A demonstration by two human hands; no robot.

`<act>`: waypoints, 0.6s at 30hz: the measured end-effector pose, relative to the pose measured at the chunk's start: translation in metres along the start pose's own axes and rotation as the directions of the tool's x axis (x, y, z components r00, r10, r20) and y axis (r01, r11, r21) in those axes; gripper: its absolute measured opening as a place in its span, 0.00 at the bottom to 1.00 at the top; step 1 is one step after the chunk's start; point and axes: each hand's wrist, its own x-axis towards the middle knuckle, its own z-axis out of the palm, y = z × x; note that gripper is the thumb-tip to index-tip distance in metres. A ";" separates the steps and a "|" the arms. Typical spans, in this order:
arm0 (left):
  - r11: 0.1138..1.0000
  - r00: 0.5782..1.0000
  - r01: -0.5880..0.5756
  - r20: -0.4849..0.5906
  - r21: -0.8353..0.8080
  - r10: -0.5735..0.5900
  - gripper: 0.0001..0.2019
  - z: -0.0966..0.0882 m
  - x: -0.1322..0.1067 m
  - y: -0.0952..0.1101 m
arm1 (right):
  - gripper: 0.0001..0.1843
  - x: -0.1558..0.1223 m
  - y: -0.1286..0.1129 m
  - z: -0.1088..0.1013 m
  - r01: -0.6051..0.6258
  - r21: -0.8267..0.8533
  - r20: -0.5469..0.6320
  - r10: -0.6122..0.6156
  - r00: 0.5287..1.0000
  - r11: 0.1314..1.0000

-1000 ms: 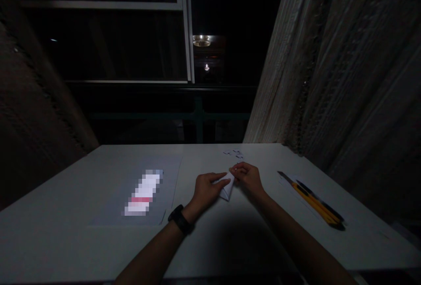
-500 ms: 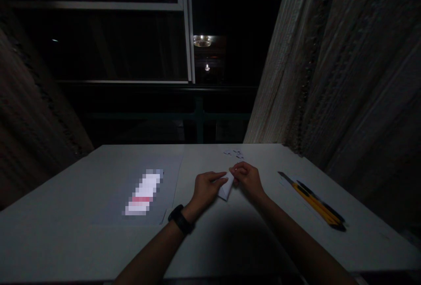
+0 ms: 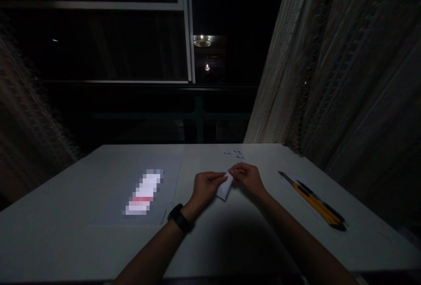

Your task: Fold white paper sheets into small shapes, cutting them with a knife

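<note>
A small folded piece of white paper [image 3: 225, 189] is between my hands, just over the middle of the white table. My left hand [image 3: 207, 187], with a dark watch [image 3: 180, 218] on its wrist, pinches the paper's upper left edge between thumb and fingers. At the top corner, the fingertips of my right hand [image 3: 248, 177] close on the same paper. The right fingers are curled, and they partly hide the paper's far edge. Several small dark-marked scraps [image 3: 236, 153] lie just beyond my hands.
White paper sheets [image 3: 108, 208] lie on the left of the table [image 3: 49, 232], with a bright, blurred-out screen [image 3: 144, 193] on them. A yellow utility knife [image 3: 312, 204] with its blade out and a black pen [image 3: 319, 201] lie at right. Curtains [image 3: 279, 79] hang beside a dark window.
My hands and the folded paper have shifted very slightly, with both hands still pinching it. The left curtain has moved a little to the left.
</note>
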 end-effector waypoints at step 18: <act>0.968 0.990 -0.140 0.007 0.210 0.141 0.09 -0.001 0.001 -0.005 | 0.15 0.003 -0.001 -0.004 -0.226 0.089 0.021 0.225 0.974 0.970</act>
